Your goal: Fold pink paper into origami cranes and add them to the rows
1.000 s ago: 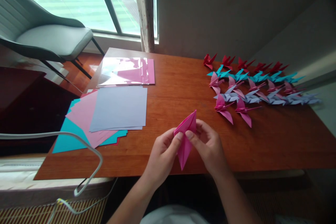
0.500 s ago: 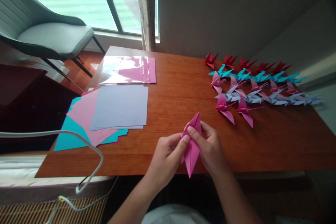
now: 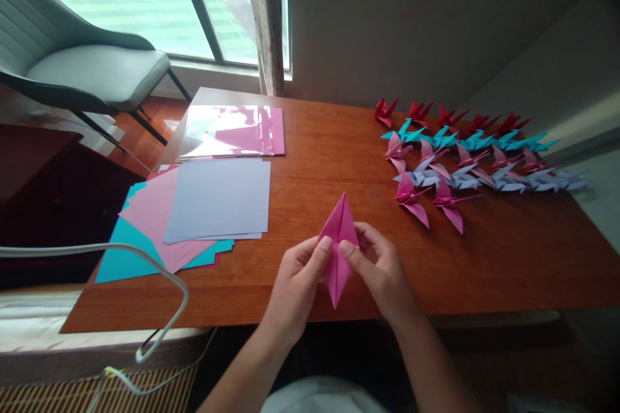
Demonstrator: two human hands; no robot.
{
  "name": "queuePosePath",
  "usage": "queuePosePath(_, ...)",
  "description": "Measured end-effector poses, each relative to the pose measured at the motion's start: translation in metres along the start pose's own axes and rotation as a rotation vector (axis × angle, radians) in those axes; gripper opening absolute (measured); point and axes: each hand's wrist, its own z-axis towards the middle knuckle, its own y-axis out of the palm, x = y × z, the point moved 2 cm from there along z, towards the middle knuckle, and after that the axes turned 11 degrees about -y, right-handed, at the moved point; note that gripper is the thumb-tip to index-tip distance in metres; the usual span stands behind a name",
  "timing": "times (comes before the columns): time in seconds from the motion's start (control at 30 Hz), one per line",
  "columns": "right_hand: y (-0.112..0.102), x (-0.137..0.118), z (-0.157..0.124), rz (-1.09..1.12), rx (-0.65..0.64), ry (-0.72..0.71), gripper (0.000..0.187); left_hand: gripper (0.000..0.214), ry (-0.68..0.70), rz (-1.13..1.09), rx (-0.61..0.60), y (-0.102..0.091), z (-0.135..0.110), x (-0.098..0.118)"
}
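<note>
Lower centre of frame: folded pink paper (image 3: 337, 226), diamond-shaped, tips toward top and bottom, pinched at both sides by left hand (image 3: 296, 281) and right hand (image 3: 385, 268); thumbs on near face. Right of frame: rows of paper cranes (image 3: 464, 179) in red, turquoise, pale pink, lilac and bright pink, on wooden table (image 3: 329, 142). Left of centre: overlapping paper sheets (image 3: 220, 200), shiny packet (image 3: 232, 132) just above. Upper left: chair (image 3: 101, 74) near window (image 3: 135, 6).

Folded piece (image 3: 340, 226): we record matt paper, sharply creased. Folded birds (image 3: 407, 191): matt paper, crisp-edged. Loose sheets (image 3: 220, 200): smooth, matt paper. Packet (image 3: 223, 132): clear plastic film, glossy, throwing back glare. Table (image 3: 324, 142): wood, visible grain, low sheen. Chair seat (image 3: 99, 74): smooth, we judge leather-like. Curtain (image 3: 269, 19): cloth, matt. Cable (image 3: 119, 246): smooth, plastic-looking sheath.
</note>
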Motion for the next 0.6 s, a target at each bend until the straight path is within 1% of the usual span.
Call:
queuePosePath(0.13,-0.002,0.0015,0.0032,-0.024,0.028,0.001,0.023,0.024,-0.029,-0.131,-0.105,0.0012,-0.0016,0.0013)
queuePosePath(0.23,-0.0026,0.003,0.0039,-0.007,0.038,0.002,0.021,0.026,-0.029,-0.099,-0.171,0.001,-0.002,0.0036)
queuePosePath(0.33,-0.0014,0.0037,0.0034,0.031,0.024,0.018,0.02,0.027,-0.001,0.037,-0.151,0.0009,-0.0012,0.0068)
queuePosePath(0.43,0.001,0.0013,0.0027,0.03,-0.009,0.024,0.019,0.026,0.077,0.171,-0.103,0.0023,0.0003,0.0095)
queuePosePath(0.6,0.0059,-0.0041,0.0004,-0.058,-0.064,0.02,0.019,0.022,0.19,0.222,-0.002,0.0036,0.0023,0.0091)
